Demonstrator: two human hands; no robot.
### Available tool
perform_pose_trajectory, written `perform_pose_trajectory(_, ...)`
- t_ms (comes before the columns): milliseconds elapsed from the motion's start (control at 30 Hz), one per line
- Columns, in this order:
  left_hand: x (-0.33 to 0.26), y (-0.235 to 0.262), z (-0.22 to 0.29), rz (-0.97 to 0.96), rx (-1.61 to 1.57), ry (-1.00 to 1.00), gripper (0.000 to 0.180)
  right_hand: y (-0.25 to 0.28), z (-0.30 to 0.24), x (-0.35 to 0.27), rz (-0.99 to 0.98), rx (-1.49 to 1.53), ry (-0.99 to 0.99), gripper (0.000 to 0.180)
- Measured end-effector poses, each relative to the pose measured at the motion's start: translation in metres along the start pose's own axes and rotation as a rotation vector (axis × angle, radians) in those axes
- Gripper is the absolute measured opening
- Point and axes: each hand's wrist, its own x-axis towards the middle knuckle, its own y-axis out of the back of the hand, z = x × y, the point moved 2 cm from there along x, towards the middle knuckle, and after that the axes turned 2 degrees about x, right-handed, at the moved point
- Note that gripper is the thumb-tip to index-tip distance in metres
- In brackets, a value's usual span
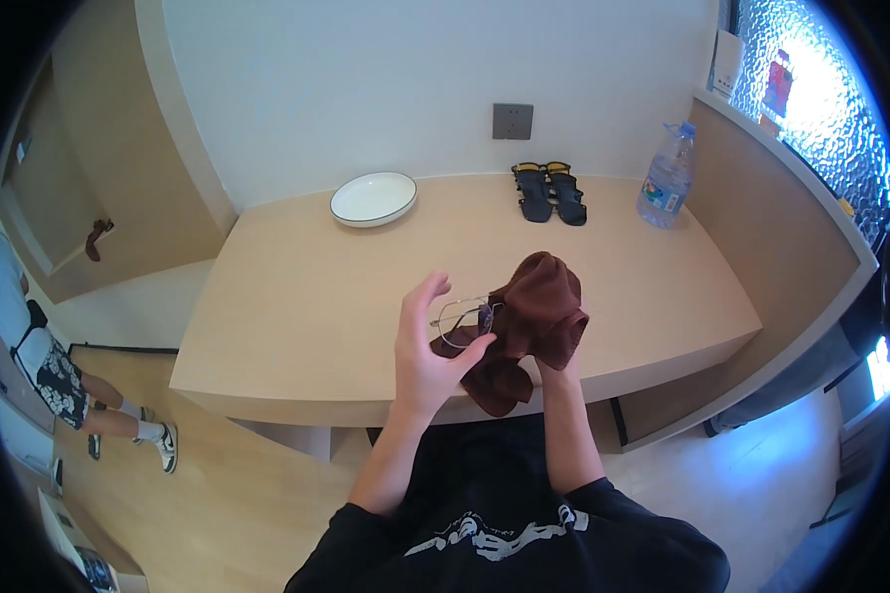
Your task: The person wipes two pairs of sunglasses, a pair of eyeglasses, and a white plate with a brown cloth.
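Note:
A pair of thin metal-framed eyeglasses [447,326] is held above the front of the desk. My left hand [423,346] curves around one side of the frame, its thumb close to the lens and its upper fingers raised. A dark brown cloth [544,296] drapes over the other side of the glasses and hangs down in folds. Under the cloth is my right hand [554,374], closed around it from below; its fingers are covered, and whatever part of the glasses they press on is hidden.
On the light wooden desk [297,296] are a white dark-rimmed plate [374,200], several dark sunglasses-like lenses [549,193] and a clear water bottle [668,178]. A side panel [781,217] borders the right. Another person's leg [119,423] shows at far left.

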Motion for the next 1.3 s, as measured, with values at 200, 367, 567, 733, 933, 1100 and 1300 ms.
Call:
perform_pose_trajectory(200, -0.029, -0.013, -0.015, 0.004, -0.651, 0.386, 0.084, -0.013, -0.003, -0.011, 0.031, 0.483, -0.14, 0.033)
perform_pose_trajectory(367, -0.026, 0.0, -0.016, -0.116, -0.668, 0.213, 0.046, -0.004, 0.004, -0.011, 0.096, 0.531, -0.446, 0.027)
perform_pose_trajectory(567, -0.016, 0.01, -0.008, 0.161, -0.554, 0.281, 0.012, -0.007, -0.018, -0.012, -0.285, 0.48, -0.338, 0.03)
perform_pose_trajectory(733, -0.008, 0.006, -0.003, 0.227, -0.559, 0.454, 0.012, -0.005, -0.063, -0.008, -0.477, 0.441, -0.318, 0.039)
perform_pose_trajectory(933, -0.002, 0.016, -0.005, 0.245, -0.58, 0.404, 0.011, 0.0, -0.037, -0.019, -0.302, 0.611, -0.337, 0.028)
perform_pose_trajectory(1100, -0.003, 0.013, -0.001, 0.241, -0.5, 0.331, 0.008, 0.001, -0.015, -0.017, -0.132, 0.899, -0.381, 0.02)
perform_pose_trajectory(1300, -0.005, 0.022, -0.001, 0.207, -0.255, 0.064, 0.007, -0.006, -0.013, -0.008, -0.082, 1.481, -0.144, 0.025)
